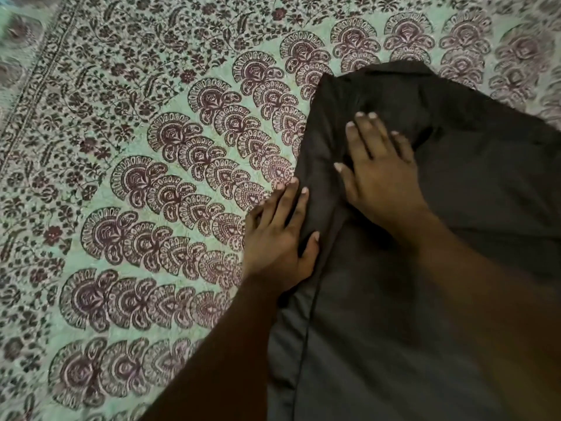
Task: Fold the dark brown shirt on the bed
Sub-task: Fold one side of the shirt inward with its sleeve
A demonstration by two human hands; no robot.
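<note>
Dark brown cloth lies under both hands. The right hand (379, 180) rests flat, palm down, on the upper part of the dark brown shirt (394, 314), with its fingers straight, spread and pointing toward the collar end. The left hand (277, 238) lies just beside it at the shirt's left edge. Its fingers are straight and close together along the folded border, its thumb is on the cloth, and its outer fingers reach onto the bed (136, 177). Neither hand pinches anything. Both bare forearms come in from the bottom of the view. The shirt lies spread on the bed and fills the right side of the view, with a long fold running down its left side. The bed's cover is pale green, printed with rows of maroon fan-shaped motifs and a leafy floral border.
</note>
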